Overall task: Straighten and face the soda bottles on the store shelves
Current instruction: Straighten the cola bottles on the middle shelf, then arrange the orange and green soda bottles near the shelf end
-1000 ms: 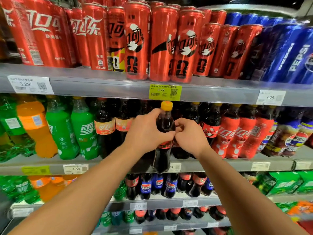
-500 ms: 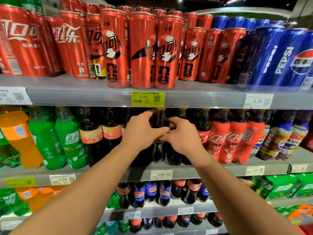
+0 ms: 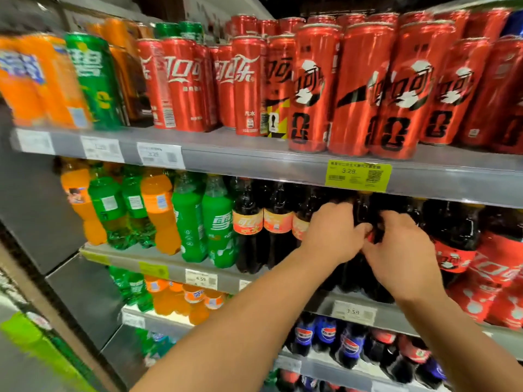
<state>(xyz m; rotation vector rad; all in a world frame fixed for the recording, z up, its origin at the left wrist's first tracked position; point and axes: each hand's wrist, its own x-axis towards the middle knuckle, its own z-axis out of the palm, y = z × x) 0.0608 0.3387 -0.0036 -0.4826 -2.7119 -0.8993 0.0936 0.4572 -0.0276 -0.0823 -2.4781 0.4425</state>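
Both my hands are wrapped around one dark cola bottle (image 3: 363, 210) on the second shelf (image 3: 368, 306), under the yellow price tag (image 3: 358, 175). My left hand (image 3: 334, 233) grips its left side and my right hand (image 3: 402, 250) grips its right side. The bottle's cap is hidden behind the shelf lip above and its label is mostly covered by my fingers. More cola bottles with peach labels (image 3: 249, 222) stand to the left, and red-labelled cola bottles (image 3: 458, 250) to the right.
Red cola cans (image 3: 362, 91) line the top shelf, with green and orange cans (image 3: 93, 80) further left. Green bottles (image 3: 218, 222) and orange bottles (image 3: 160, 210) fill the left of the second shelf. Blue-labelled cola bottles (image 3: 325, 335) sit on the shelf below.
The bottle has gone from out in front of the shelf back in among the row, both hands still on it. My view has swung left, showing more of the shelf's left end.
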